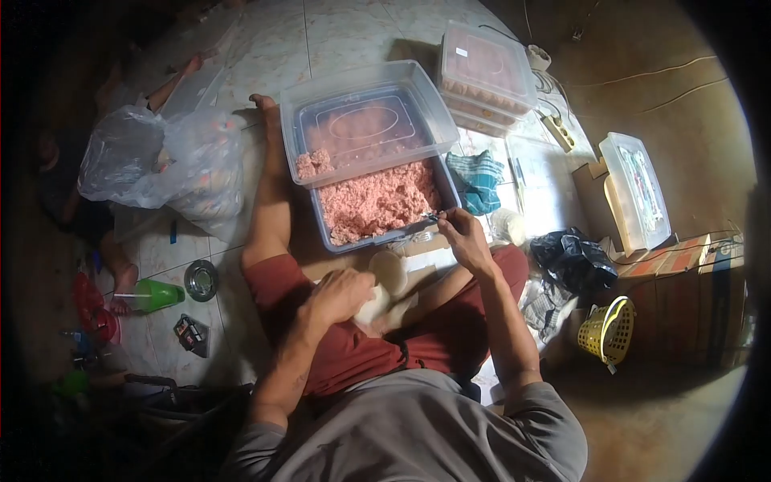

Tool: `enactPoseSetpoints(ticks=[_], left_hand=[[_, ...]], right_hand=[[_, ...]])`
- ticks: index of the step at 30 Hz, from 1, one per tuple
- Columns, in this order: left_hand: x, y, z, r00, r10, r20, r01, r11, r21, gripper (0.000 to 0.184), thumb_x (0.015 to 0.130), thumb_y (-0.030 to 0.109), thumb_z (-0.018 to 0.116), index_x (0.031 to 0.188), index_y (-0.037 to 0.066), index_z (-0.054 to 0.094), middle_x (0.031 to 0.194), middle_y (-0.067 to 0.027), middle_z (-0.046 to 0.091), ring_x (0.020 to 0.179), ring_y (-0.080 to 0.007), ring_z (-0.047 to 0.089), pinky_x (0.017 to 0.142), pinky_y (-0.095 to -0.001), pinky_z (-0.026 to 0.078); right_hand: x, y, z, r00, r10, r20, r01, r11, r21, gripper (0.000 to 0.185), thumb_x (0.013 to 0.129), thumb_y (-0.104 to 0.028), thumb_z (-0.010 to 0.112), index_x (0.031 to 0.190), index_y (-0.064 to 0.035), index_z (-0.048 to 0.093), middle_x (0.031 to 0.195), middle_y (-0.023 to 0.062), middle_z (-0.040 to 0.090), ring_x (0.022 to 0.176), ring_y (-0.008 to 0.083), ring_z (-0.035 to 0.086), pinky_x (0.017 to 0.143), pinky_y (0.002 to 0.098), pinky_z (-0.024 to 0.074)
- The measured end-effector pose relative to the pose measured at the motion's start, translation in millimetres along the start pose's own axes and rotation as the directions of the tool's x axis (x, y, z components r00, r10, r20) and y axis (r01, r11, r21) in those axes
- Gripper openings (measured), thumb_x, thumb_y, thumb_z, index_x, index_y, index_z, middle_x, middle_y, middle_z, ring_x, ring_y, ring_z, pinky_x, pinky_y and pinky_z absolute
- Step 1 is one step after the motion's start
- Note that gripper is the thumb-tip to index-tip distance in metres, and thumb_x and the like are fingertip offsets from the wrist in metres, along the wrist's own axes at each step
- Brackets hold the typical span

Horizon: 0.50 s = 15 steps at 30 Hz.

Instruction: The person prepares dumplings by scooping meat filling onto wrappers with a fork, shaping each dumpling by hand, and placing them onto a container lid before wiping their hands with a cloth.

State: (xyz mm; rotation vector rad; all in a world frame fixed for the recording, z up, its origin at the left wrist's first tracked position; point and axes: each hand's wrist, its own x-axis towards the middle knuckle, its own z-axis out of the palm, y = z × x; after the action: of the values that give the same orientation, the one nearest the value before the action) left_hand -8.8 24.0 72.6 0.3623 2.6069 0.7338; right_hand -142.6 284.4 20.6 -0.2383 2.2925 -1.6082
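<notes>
Pink minced filling (377,201) fills a blue-grey tub (459,186) in front of me. A clear plastic container (438,132) rests across the tub's far part, with a small clump of filling in its near left corner. At the tub's near right edge, my right hand (462,233) pinches a small metal utensil, its tip near the filling. My left hand (345,293) is curled over a pale round stack (371,307) in my lap; its fingertips are partly hidden. Just beyond stands another pale round piece (389,271).
Stacked clear boxes (488,72) stand at the back right, near a green cloth (479,178). To the right are a black bag (572,261) and a yellow basket (604,331). Plastic bags (173,161), a green cup (159,295) and another person's limbs (120,269) are left.
</notes>
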Motion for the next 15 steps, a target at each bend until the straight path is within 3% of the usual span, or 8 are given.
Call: enactPoseSetpoints(ticks=[1, 4, 5, 7, 8, 12, 14, 15], left_hand=[[-7, 12, -17, 0.996, 0.084, 0.03, -0.081, 0.992, -0.101, 0.026, 0.096, 0.027, 0.062, 0.098, 0.002, 0.067, 0.09, -0.0247, 0.068, 0.092, -0.0447, 0.066, 0.076, -0.051, 0.051], [-20, 25, -41, 0.948, 0.134, -0.29, -0.256, 0.861, -0.439, 0.02, 0.095, 0.019, 0.066, 0.103, 0.0, 0.067, 0.089, -0.0163, 0.073, 0.085, -0.025, 0.072, 0.077, -0.0363, 0.054], [-23, 27, -41, 0.905, 0.067, -0.419, -0.356, 0.659, -0.662, 0.017, 0.094, 0.013, 0.069, 0.102, -0.001, 0.067, 0.097, -0.0122, 0.074, 0.087, -0.0166, 0.069, 0.081, -0.0303, 0.053], [-27, 18, -51, 0.897, 0.076, -0.436, -0.432, 0.365, -0.825, 0.026, 0.094, 0.014, 0.068, 0.114, -0.001, 0.062, 0.108, -0.0128, 0.072, 0.096, -0.0184, 0.069, 0.088, -0.0328, 0.054], [-24, 10, -49, 0.9, 0.082, -0.429, -0.436, 0.215, -0.874, 0.03, 0.094, 0.015, 0.069, 0.119, -0.001, 0.06, 0.112, -0.0134, 0.071, 0.101, -0.0181, 0.068, 0.089, -0.0331, 0.054], [14, -30, -4, 0.865, -0.072, -0.497, -0.467, 0.247, -0.849, 0.039, 0.095, 0.013, 0.068, 0.13, 0.001, 0.055, 0.121, -0.0136, 0.068, 0.111, -0.0213, 0.066, 0.093, -0.0359, 0.055], [37, -24, 10, 0.873, -0.29, -0.392, -0.432, -0.086, -0.898, 0.041, 0.097, 0.015, 0.066, 0.134, 0.002, 0.054, 0.129, -0.0139, 0.064, 0.118, -0.0226, 0.063, 0.098, -0.0386, 0.054], [45, -25, 9, 0.892, -0.298, -0.339, -0.407, -0.21, -0.889, 0.042, 0.101, 0.023, 0.061, 0.138, 0.004, 0.052, 0.13, -0.0132, 0.063, 0.121, -0.0237, 0.062, 0.102, -0.0423, 0.052]], right_hand=[[1, 4, 2, 0.999, -0.041, -0.016, 0.042, 0.999, 0.029, 0.021, 0.097, -0.016, 0.065, 0.103, 0.0043, 0.063, 0.086, 0.0052, 0.063, 0.082, 0.0116, 0.056, 0.076, 0.0289, 0.0475], [-5, 3, 4, 0.999, -0.044, -0.017, 0.045, 0.998, 0.044, 0.022, 0.098, -0.017, 0.064, 0.102, 0.0039, 0.062, 0.085, 0.0039, 0.061, 0.08, 0.0114, 0.054, 0.074, 0.0296, 0.0469], [-6, 4, 4, 0.999, -0.053, -0.009, 0.053, 0.997, 0.061, 0.021, 0.098, -0.017, 0.063, 0.101, 0.0032, 0.062, 0.084, 0.0029, 0.06, 0.078, 0.0104, 0.053, 0.071, 0.0285, 0.0458], [-7, -6, 5, 0.997, -0.076, 0.001, 0.076, 0.994, 0.075, 0.02, 0.099, -0.017, 0.062, 0.101, 0.0026, 0.061, 0.082, 0.0018, 0.059, 0.076, 0.0094, 0.052, 0.069, 0.0275, 0.0448], [-9, -11, 5, 0.999, -0.048, 0.016, 0.045, 0.988, 0.148, 0.017, 0.1, -0.016, 0.062, 0.1, 0.0016, 0.06, 0.081, 0.0004, 0.057, 0.074, 0.008, 0.049, 0.066, 0.0262, 0.0429], [-18, -33, 10, 0.997, -0.073, 0.025, 0.061, 0.949, 0.311, 0.011, 0.101, -0.013, 0.059, 0.099, -0.0015, 0.058, 0.078, -0.0041, 0.051, 0.068, 0.004, 0.043, 0.059, 0.0232, 0.0375], [-22, -36, 15, 0.995, -0.098, -0.008, 0.096, 0.962, 0.257, 0.006, 0.098, -0.006, 0.061, 0.098, -0.0006, 0.058, 0.077, 0.0005, 0.055, 0.066, 0.0106, 0.05, 0.06, 0.0269, 0.0421], [-26, -43, 21, 0.941, -0.314, -0.128, 0.317, 0.949, -0.004, 0.005, 0.096, -0.002, 0.062, 0.099, 0.0002, 0.059, 0.079, 0.0053, 0.057, 0.067, 0.0172, 0.055, 0.061, 0.0303, 0.0445]])
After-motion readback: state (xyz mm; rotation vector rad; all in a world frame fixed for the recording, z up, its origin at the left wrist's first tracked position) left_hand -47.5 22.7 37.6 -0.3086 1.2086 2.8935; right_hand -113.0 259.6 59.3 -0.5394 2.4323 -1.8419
